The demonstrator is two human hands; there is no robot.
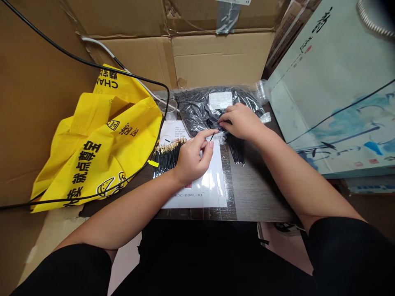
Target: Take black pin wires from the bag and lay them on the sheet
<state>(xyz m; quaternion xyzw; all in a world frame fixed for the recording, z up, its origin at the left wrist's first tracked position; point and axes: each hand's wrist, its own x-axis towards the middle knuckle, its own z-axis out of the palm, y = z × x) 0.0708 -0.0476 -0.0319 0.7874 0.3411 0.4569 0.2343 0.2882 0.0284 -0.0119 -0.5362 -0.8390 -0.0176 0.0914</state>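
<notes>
Between thumb and index finger, my left hand (195, 156) pinches a thin black wire (212, 136) above the white printed sheet (212, 193). My right hand (239, 120) is at the front of a clear plastic bag (191, 107) full of black pieces, its fingertips drawn together at the bag's opening. What those fingertips hold, if anything, is too small to make out. A bundle of black wires (236, 151) lies below my right wrist. Left of my left hand, a dense row of black wires with gold-coloured ends (166, 158) rests on the sheet, partly covered by that hand.
A yellow printed bag (123, 107) lies at the left, with a black cable (92, 64) running over it. Cardboard boxes (222, 57) stand behind the table. A clear plastic cup (168, 110) is beside the bag of pieces. On the right stands a pale paper bag (333, 94).
</notes>
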